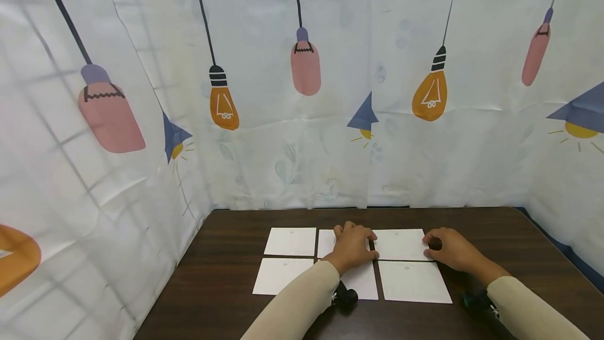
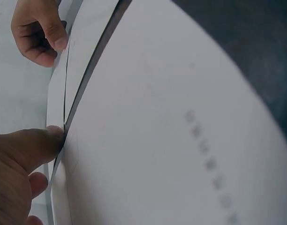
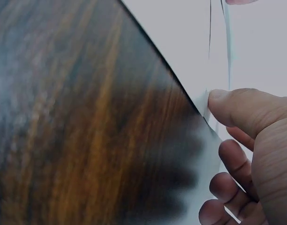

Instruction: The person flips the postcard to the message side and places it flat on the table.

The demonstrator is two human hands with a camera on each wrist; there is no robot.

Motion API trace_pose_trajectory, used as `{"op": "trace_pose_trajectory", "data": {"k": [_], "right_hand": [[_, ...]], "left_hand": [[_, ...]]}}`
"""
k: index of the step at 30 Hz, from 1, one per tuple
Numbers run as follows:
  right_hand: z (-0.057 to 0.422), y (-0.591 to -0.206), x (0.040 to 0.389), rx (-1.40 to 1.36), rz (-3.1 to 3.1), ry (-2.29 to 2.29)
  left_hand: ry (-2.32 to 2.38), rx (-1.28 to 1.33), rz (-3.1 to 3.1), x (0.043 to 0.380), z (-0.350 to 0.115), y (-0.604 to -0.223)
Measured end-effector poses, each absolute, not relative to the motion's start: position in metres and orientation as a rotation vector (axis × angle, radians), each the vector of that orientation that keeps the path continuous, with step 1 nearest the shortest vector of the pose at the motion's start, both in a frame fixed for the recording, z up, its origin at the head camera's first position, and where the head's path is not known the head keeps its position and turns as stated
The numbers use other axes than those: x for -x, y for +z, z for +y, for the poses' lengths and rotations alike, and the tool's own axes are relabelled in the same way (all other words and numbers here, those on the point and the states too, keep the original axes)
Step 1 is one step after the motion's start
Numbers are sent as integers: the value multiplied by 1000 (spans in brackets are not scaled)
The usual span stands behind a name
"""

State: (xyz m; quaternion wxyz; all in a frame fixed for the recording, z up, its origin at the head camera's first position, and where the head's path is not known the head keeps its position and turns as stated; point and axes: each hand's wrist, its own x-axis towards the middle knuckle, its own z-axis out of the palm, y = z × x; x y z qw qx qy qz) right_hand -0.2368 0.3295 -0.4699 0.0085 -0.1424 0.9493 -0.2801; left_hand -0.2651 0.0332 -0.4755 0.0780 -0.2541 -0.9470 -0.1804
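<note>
Several white paper sheets lie flat on the dark wooden table in two rows with narrow gaps between them. Both hands are at the back right sheet (image 1: 398, 243). My left hand (image 1: 351, 245) touches its left edge with thumb and index finger set apart, while the palm covers parts of the back middle sheet (image 1: 325, 241) and front middle sheet (image 1: 363, 279). At the opposite edge, the thumb and index finger of my right hand (image 1: 453, 248) touch the sheet, also apart. The right wrist view shows the right thumb (image 3: 223, 101) at a sheet corner, other fingers loosely bent.
The back left sheet (image 1: 290, 241), front left sheet (image 1: 280, 274) and front right sheet (image 1: 415, 282) lie around the hands. Bare brown tabletop (image 1: 212, 277) shows at the left. A curtain (image 1: 264, 161) printed with lamps hangs behind the table.
</note>
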Motion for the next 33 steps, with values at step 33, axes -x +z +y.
{"op": "trace_pose_trajectory", "data": {"k": [33], "right_hand": [[322, -466, 224, 437, 3157, -776]], "left_hand": [[-523, 948, -2615, 254, -23, -452]]}}
